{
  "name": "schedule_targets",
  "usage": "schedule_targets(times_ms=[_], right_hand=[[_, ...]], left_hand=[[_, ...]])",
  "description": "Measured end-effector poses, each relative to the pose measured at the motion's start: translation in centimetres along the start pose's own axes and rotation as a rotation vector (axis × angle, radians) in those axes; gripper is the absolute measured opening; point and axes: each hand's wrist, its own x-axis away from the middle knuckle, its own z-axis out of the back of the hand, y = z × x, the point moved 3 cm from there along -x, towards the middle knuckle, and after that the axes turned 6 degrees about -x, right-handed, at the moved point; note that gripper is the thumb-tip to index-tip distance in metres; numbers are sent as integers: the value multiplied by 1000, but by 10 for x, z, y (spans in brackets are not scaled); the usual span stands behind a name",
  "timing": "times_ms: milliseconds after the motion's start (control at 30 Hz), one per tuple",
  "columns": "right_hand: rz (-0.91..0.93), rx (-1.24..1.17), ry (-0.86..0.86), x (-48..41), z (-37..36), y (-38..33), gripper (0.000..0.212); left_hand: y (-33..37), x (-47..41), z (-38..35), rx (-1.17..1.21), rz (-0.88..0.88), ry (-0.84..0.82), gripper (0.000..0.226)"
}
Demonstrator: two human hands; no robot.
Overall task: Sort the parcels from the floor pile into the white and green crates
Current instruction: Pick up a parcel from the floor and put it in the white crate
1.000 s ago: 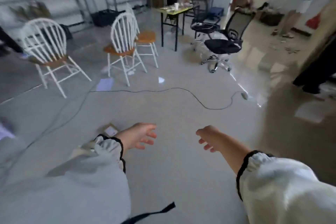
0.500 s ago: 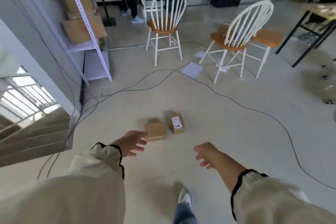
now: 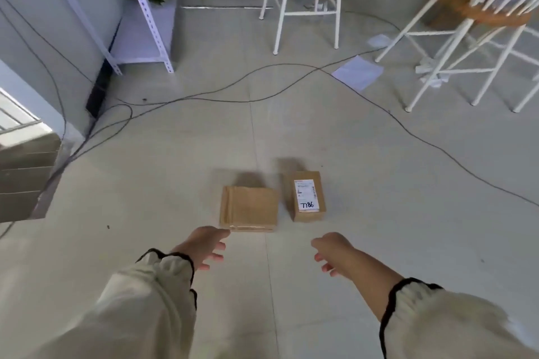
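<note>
Two brown cardboard parcels (image 3: 248, 208) (image 3: 308, 195) await; both hands (image 3: 204, 245) (image 3: 331, 251) (spread, empty) should grip the nearer one's side edges.

two brown cardboard parcels flat on the floor, side by side with a narrow gap, plain parcel (image 3: 248, 209) on left, wider, labelled parcel (image 3: 307, 195) on right, narrower, white label handwritten 7786

Two cardboard parcels (image 3: 248, 208) on the floor (image 3: 379, 183); both hands (image 3: 204, 245) empty above it.
</note>
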Motion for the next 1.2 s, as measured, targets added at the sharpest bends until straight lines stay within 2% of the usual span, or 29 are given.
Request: schedule_targets(times_ms=[100, 200, 267, 367, 433, 567, 667, 733, 833, 900, 1000, 1100, 1200], right_hand=[[15, -81, -14, -113, -44, 0, 20], [41, -159, -19, -206, -86, 0, 35], [110, -199, 23, -255, -108, -4, 44], [265, -280, 52, -296, -131, -16, 50], [333, -323, 42, -304, -142, -21, 33], [361, -340, 75, -303, -145, -19, 25], [300, -371, 111, -303, -138, -24, 46], [315, -435, 93, -304, -132, -32, 49], [326, -622, 107, -317, -124, -32, 23], [286, -732, 128, -318, -118, -24, 23], [171, -695, 121, -331, -115, -5, 32], [69, -614, 39, -338, -113, 7, 42], [53, -558, -24, -336, -112, 7, 40]], left_hand=[[-26, -115, -10, 26, 7, 72, 34], [-40, -205, -16, 76, -26, 172, 33], [-42, -255, -19, 134, -76, 233, 46], [-40, -298, -26, 219, -170, 291, 48], [-40, -309, -34, 248, -214, 318, 46], [-41, -312, -47, 353, -207, 322, 44], [-37, -315, -44, 427, -168, 319, 43], [-33, -320, -39, 473, -197, 318, 45], [-34, -324, -37, 639, -252, 280, 37], [-47, -327, -38, 723, -219, 270, 39], [-73, -334, -41, 653, -157, 249, 40], [-84, -332, -43, 501, -101, 159, 37], [-82, -328, -44, 414, -87, 116, 34]])
